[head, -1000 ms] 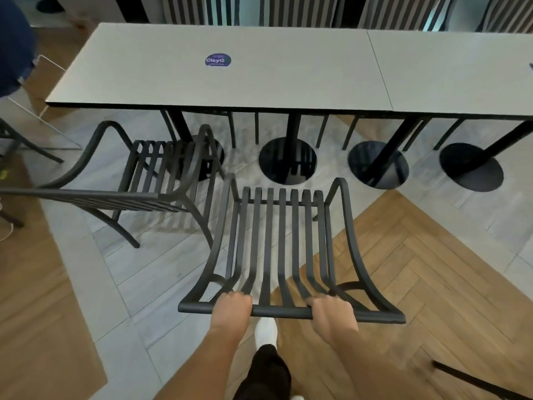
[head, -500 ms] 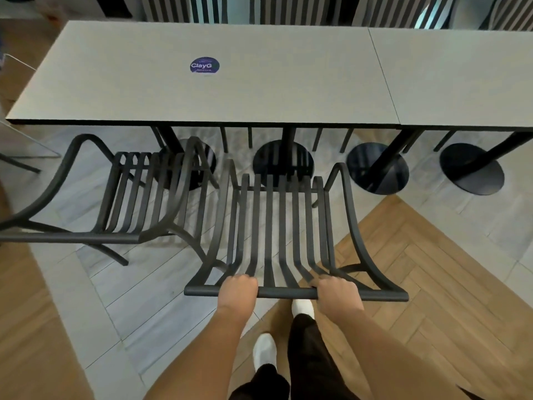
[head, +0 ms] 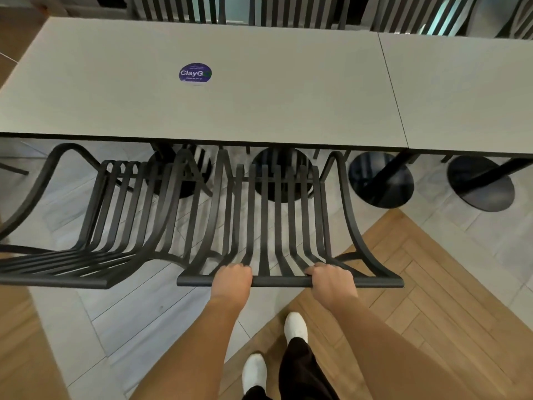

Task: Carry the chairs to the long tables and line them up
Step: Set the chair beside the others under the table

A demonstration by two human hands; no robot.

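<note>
Closer to two tables (head: 259, 111) now, both hands' fingers (head: 236, 268) grip one of two chairs (head: 277, 220).

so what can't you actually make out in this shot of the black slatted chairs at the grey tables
All in the head view:
- Held black slatted metal chair: its legs are hidden under the seat; the left hand and right hand cover parts of its top rail.
- Second black slatted chair: cut off by the left edge.
- Round purple sticker on the long grey table: small print too small to read.
- Far-side chairs: cut off by the top edge.
</note>
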